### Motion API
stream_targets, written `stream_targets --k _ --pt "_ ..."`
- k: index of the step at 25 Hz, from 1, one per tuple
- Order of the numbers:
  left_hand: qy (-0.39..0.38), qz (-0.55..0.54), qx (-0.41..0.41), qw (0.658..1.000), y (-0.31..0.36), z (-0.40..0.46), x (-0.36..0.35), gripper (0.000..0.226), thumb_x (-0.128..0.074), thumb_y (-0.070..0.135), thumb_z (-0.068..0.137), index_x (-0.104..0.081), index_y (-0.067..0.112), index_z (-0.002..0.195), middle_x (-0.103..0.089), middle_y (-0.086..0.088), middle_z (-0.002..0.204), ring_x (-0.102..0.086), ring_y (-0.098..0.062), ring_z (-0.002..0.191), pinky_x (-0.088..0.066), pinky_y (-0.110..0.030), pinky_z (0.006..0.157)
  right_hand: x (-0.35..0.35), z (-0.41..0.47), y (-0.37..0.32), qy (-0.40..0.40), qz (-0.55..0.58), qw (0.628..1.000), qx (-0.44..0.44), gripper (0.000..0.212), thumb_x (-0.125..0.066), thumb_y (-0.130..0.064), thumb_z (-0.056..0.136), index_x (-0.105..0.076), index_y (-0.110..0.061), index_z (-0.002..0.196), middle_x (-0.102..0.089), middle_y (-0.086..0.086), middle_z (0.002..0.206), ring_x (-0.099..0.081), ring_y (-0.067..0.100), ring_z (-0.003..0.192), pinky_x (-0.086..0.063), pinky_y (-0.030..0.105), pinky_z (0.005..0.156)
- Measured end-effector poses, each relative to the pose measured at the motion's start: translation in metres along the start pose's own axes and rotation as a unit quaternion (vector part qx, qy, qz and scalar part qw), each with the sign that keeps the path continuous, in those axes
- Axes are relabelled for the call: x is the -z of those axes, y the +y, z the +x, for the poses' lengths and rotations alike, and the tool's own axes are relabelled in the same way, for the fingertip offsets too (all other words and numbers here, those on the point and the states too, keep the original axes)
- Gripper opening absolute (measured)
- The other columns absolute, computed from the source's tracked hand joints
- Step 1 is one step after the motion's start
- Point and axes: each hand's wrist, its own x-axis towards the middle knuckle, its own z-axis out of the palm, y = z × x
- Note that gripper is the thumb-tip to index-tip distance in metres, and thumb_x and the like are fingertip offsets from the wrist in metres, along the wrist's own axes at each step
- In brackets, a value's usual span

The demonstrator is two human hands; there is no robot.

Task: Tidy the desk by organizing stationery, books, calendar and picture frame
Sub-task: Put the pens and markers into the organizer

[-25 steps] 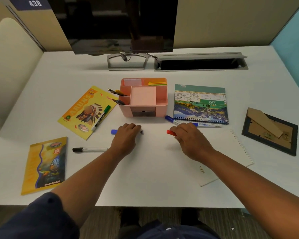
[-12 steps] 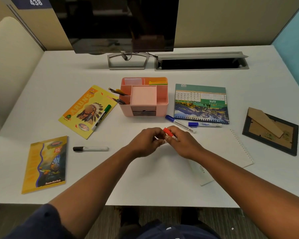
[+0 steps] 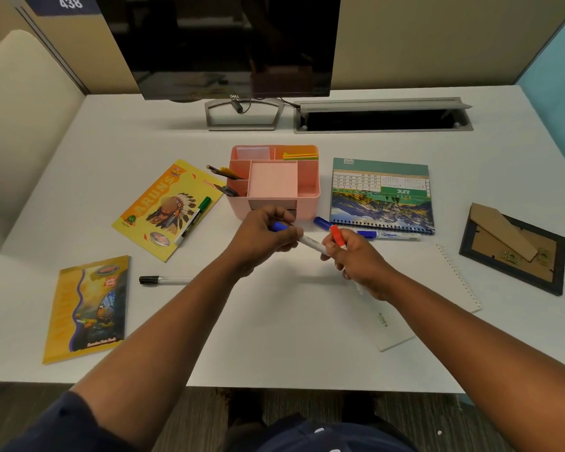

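Head view: both hands have risen off the surface; left hand (image 3: 261, 236) grips a blue-capped marker (image 3: 302, 238), right hand (image 3: 356, 259) a red-capped marker (image 3: 337, 236).

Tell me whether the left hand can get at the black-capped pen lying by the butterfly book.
Probably not yet: the desk between the left hand and the black-capped pen looks free of obstacles, but the hand already grips a blue-capped marker. It would likely need to put that down first.

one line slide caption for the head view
Left hand holds a blue-capped pen, right hand a red-capped pen, before the pink organizer.
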Motion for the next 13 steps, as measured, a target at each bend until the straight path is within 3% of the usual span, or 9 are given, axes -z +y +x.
stream_targets --k 5,9,11,13 --pt "0.051 0.019 -0.039 0.998 -0.003 0.001 -0.015 0.023 -0.073 0.019 0.090 -0.066 0.013 0.111 -0.073 -0.007 0.097 -0.072 -0.025 0.085 -0.060 -0.029 0.074 -0.009 -0.006 -0.002 -0.064 -0.064 0.996 0.021 0.028 -0.039 -0.050 0.103 -0.058 -0.030 0.107 -0.065 0.000 0.107 -0.056 0.015 0.079 -0.045 0.029 0.067" --pt "0.098 0.140 -0.094 0.981 -0.005 0.007 -0.019 0.041 -0.058 0.029 0.100 -0.055 0.021 0.140 -0.065 -0.003 0.128 -0.063 -0.019 0.107 -0.055 -0.035 0.097 -0.010 -0.003 -0.004 -0.010 -0.112 0.991 0.067 0.038 -0.043 -0.047 0.103 -0.062 -0.015 0.111 -0.063 0.007 0.107 -0.064 0.024 0.088 -0.056 0.041 0.078" --pt "0.112 0.248 -0.108 0.956 -0.006 0.011 -0.019 0.052 -0.049 0.033 0.105 -0.036 0.024 0.154 -0.063 0.000 0.130 -0.061 -0.017 0.104 -0.054 -0.028 0.087 -0.008 0.000 -0.006 0.040 -0.139 0.984 0.104 0.039 -0.045 -0.045 0.102 -0.064 -0.011 0.101 -0.061 0.007 0.098 -0.061 0.024 0.088 -0.055 0.048 0.080" --pt "0.099 0.367 -0.101 0.919 -0.006 0.016 -0.017 0.060 -0.044 0.034 0.106 -0.017 0.026 0.159 -0.063 0.004 0.114 -0.058 -0.012 0.085 -0.049 -0.021 0.063 -0.003 0.004 -0.014 0.075 -0.155 0.975 0.142 0.038 -0.047 -0.040 0.103 -0.062 -0.010 0.087 -0.055 0.004 0.086 -0.056 0.020 0.079 -0.049 0.043 0.070"
